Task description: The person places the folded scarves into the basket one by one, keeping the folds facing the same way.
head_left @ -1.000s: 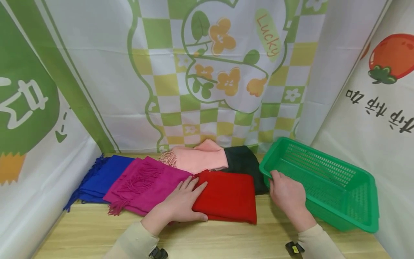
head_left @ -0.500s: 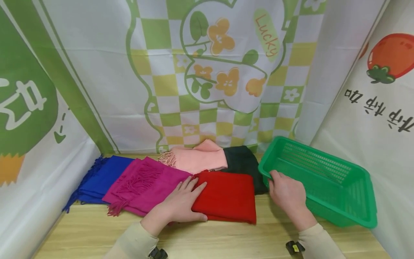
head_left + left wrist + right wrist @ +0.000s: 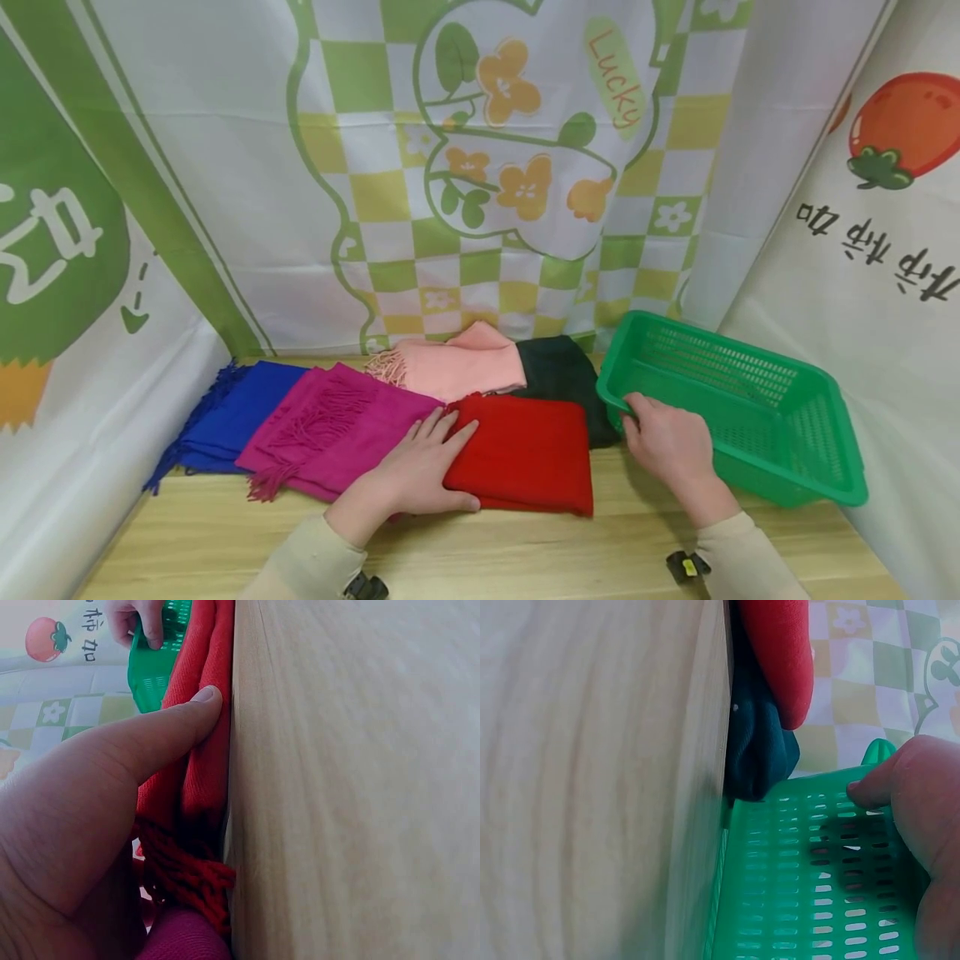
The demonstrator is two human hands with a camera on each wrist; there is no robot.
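Note:
My left hand [image 3: 420,471] rests with spread fingers on the left part of a folded red scarf [image 3: 525,454], beside a folded magenta scarf [image 3: 337,425]. In the left wrist view, the thumb lies along the red scarf's front folds, and red fringe [image 3: 187,874] hangs near the palm. On the right, my right hand [image 3: 670,442] grips the near left rim of a green plastic basket [image 3: 780,492] with slotted walls. The right wrist view shows the thumb over that rim, and the basket's corner close to a dark green scarf [image 3: 757,742]. Nothing lies inside the basket.
A folded blue scarf [image 3: 232,417] with fringe lies at the far left. Behind the red scarf is a pink scarf [image 3: 465,367], against the printed backdrop [image 3: 480,283]. All rest on a wooden table [image 3: 525,554]; fabric walls stand at both sides.
The basket has turned slightly, its far right end swinging left and away from me, while my right hand keeps hold of the rim. My left hand and the scarves stay in place.

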